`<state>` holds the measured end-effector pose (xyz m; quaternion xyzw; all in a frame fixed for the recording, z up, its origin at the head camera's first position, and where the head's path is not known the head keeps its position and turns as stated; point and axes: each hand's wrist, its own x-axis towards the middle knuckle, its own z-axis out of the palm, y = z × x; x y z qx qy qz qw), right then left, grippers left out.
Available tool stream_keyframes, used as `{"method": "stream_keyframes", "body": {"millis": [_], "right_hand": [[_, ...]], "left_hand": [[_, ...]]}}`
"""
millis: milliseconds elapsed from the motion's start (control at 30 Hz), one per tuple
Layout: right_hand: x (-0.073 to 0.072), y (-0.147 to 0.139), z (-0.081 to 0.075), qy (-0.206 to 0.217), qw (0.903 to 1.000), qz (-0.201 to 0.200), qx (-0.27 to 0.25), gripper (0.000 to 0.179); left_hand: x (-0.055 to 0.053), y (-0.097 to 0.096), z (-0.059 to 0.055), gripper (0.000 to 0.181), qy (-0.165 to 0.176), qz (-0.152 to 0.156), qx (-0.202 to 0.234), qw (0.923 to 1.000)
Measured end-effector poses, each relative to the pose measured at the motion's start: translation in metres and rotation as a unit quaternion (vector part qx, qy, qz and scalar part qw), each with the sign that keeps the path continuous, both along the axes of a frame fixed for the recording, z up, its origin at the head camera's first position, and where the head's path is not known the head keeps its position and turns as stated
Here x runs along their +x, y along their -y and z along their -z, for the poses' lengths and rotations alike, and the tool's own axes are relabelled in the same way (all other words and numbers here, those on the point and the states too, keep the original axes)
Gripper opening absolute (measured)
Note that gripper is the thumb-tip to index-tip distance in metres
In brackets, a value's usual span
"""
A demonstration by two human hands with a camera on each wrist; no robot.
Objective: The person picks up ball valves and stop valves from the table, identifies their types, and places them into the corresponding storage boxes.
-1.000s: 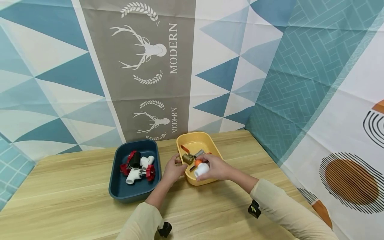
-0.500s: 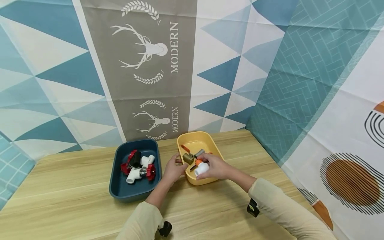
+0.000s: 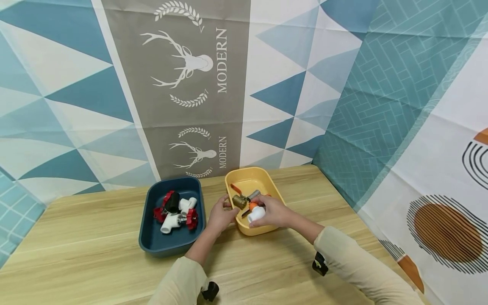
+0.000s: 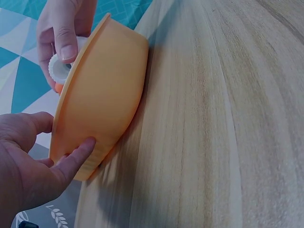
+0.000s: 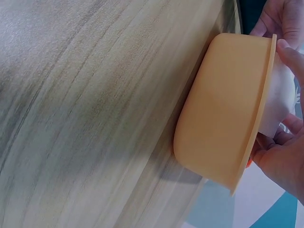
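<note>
My right hand (image 3: 272, 210) holds a white plastic pipe fitting (image 3: 256, 214) over the near right part of a yellow bin (image 3: 276, 188). Thumb and fingers are bent round the fitting, and an orange piece (image 3: 252, 206) shows just beyond it. In the left wrist view the fitting's ridged round end (image 4: 59, 70) sticks out past the rim. My left hand (image 3: 221, 216) grips the bin's left wall, with the thumb at the rim and fingers along the side. Inside the bin lie a brass valve (image 3: 239, 201), a red lever handle (image 3: 235, 189) and a grey metal piece (image 3: 253, 195).
To the left stands a dark blue bin (image 3: 152, 243) with white pipe fittings (image 3: 169, 223), red-handled valves (image 3: 191, 219) and a black piece (image 3: 172, 202) in it. Both bins rest on a wooden table (image 3: 95, 262). Patterned cloth walls (image 3: 282, 93) rise behind and at the right.
The right forearm and sleeve have shifted slightly left. Both hands keep their places at the yellow bin, and the white fitting is still in the right hand.
</note>
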<state>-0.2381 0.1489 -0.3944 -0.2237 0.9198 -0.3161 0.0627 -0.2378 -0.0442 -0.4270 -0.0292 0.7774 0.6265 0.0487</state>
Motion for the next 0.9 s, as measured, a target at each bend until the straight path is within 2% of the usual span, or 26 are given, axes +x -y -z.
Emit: {"method": "stream_keyframes", "body": {"millis": [267,900], "right_hand": [[-0.004,0.000,0.004,0.001,1.0000,0.002,-0.005,0.071],[-0.011,0.003,0.011,-0.023,0.9991,0.001,0.036,0.071]], "left_hand": [[0.000,0.000,0.002,0.065,0.000,0.003,0.007,1.0000],[0.001,0.000,0.002,0.065,-0.005,0.003,0.008,0.9999]]}}
